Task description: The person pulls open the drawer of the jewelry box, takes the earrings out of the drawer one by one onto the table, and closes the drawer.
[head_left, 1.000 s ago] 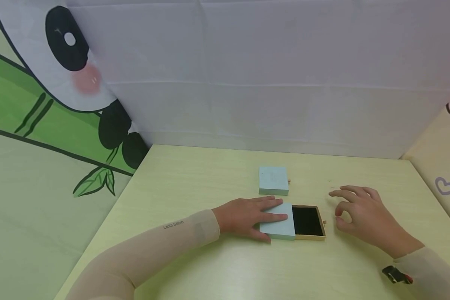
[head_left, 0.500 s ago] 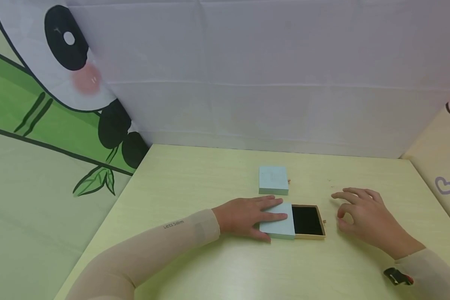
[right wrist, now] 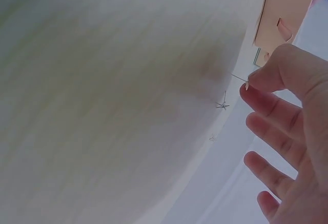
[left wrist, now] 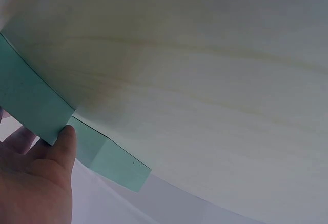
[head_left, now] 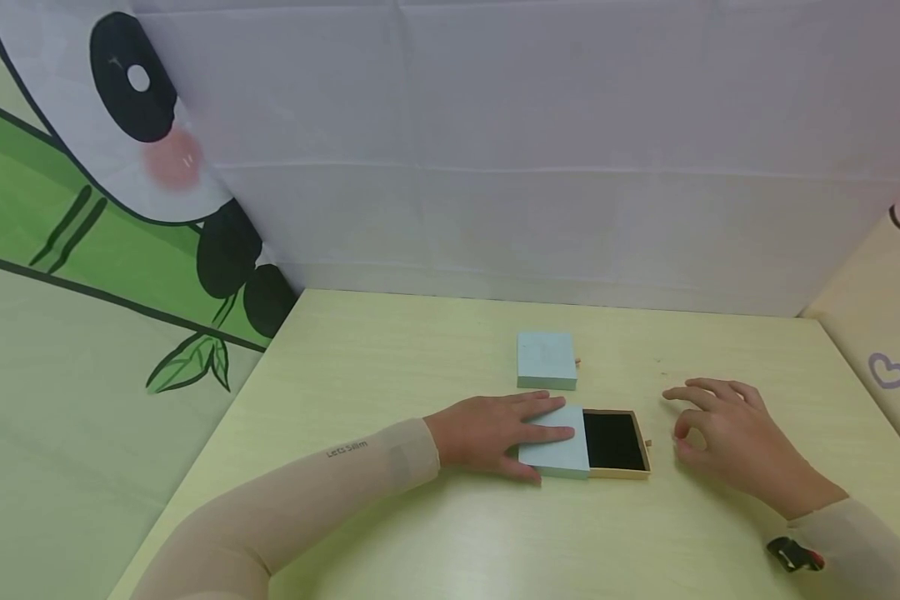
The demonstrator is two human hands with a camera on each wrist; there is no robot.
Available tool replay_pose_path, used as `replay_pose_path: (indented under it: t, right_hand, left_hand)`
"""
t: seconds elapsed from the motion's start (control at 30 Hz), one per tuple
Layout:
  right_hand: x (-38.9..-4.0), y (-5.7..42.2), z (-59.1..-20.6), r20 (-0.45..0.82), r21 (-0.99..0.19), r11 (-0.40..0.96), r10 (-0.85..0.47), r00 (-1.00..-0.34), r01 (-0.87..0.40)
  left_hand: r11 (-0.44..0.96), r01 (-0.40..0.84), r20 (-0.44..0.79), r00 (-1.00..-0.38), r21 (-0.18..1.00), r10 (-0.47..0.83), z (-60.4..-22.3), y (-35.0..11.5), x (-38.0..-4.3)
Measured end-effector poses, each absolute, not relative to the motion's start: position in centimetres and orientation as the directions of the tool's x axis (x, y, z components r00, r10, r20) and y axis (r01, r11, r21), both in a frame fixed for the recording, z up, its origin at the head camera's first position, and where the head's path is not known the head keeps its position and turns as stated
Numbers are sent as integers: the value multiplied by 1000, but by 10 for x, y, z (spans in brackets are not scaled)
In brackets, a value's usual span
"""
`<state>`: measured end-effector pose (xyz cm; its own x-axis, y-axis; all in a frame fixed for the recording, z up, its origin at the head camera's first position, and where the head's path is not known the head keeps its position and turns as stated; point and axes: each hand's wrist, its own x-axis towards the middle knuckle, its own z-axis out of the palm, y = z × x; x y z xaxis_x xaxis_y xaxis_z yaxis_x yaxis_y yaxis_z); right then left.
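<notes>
My left hand [head_left: 495, 435] lies with spread fingers on the light blue sleeve [head_left: 557, 454] of a small drawer box; in the left wrist view the hand [left wrist: 43, 175] is at the end of the box [left wrist: 33, 90]. The box's drawer [head_left: 617, 442], lined in black with a tan rim, is pulled out to the right. To the right of it, my right hand [head_left: 731, 433] pinches a tiny stud earring [right wrist: 247, 84] between thumb and forefinger, its thin post sticking out. The other fingers are extended. Near that hand lies a star-shaped earring [right wrist: 223, 104] on the table.
A second light blue drawer box [head_left: 546, 360], closed, with a small pull tab, stands behind the first. Another tiny piece [right wrist: 212, 138] lies beyond the star earring. A white cloth wall [head_left: 540, 167] bounds the table [head_left: 390, 350] at the back.
My right hand has shifted very slightly right and toward me since a second ago, then stayed still. The left hand and both boxes have not moved.
</notes>
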<state>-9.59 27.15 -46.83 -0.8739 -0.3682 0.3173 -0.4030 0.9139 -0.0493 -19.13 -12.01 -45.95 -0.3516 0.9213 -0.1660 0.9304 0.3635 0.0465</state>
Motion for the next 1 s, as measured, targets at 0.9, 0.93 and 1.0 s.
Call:
replay_pose_path:
  t: [0.9,0.93,1.0]
  right_hand:
    - [-92,277,-467,228,-8,933,-350,-909,-361]
    - [-91,277,-466,225,-8,933,-348,-910,-359]
    - [-91,277,-467,220,-7,935,-346,-912,-356]
  left_hand:
    - [360,932,-160,-350,40,923,-462,-120,-193]
    - [360,932,-159,-350,40,923,-461,-120,-193]
    - [358,933,-159,-347,44,924,-461,-120,-192]
